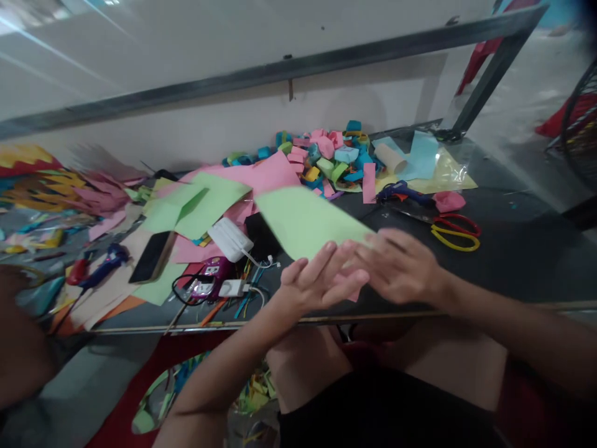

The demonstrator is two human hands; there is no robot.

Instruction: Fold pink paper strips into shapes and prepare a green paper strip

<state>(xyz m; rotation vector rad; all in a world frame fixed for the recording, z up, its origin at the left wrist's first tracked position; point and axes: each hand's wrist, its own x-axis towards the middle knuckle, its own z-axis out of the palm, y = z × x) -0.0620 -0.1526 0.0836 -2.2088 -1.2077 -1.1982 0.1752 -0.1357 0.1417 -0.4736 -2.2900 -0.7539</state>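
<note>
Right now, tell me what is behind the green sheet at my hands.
Beyond the green sheet show a pink sheet and a heap of coloured paper pieces; whatever lies directly behind it is covered and cannot be seen.

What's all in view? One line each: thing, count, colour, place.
table: one, dark, across the middle
big green sheet: one, light green, front centre
other green sheets: several, light green, centre left
pink sheets: several, pink, centre left
paper pile: many pieces, mixed colours, back centre
cardboard tube: one, brown, beside that pile
left glue gun: one, blue, left
right glue gun: one, blue, right of centre
scissors: one pair, red and yellow handles, right
phone: one, black screen, left
white boxes: two, white, centre left
purple device: one, purple, centre left
scraps: many, mostly green, below table
left hand: one, bare, front centre
right hand: one, bare, front centre
</note>
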